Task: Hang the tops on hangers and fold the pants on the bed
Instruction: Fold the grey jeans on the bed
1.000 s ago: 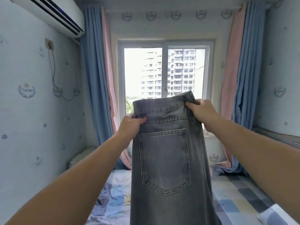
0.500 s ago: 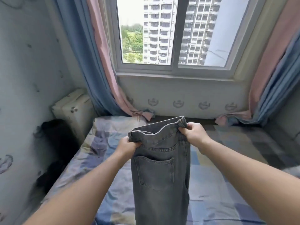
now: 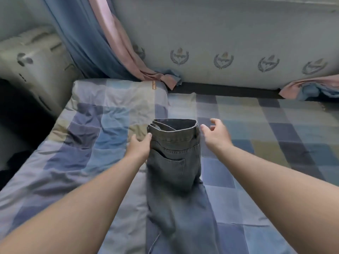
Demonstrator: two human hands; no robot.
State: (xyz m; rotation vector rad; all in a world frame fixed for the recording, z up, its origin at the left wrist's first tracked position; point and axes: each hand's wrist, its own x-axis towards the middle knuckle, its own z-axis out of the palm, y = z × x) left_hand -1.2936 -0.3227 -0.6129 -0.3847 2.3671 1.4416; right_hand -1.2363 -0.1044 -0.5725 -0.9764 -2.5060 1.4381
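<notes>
Grey jeans [image 3: 174, 162], folded lengthwise with a back pocket up, lie on the checked bed sheet [image 3: 256, 143], waistband toward the window wall and legs running toward me. My left hand [image 3: 140, 143] touches the waistband's left edge with relaxed fingers. My right hand [image 3: 215, 133] hovers just right of the waistband, fingers spread, holding nothing. No tops or hangers are in view.
A pillow [image 3: 117, 96] in matching checked fabric lies at the bed's far left. Blue and pink curtains [image 3: 102, 39] hang down to the bed's far corners. A pale case [image 3: 31, 65] and dark clothing [image 3: 16, 110] sit left of the bed.
The jeans went from held up at the waistband to lying on the bed. Both hands released the waistband, and my view tilted down from the window.
</notes>
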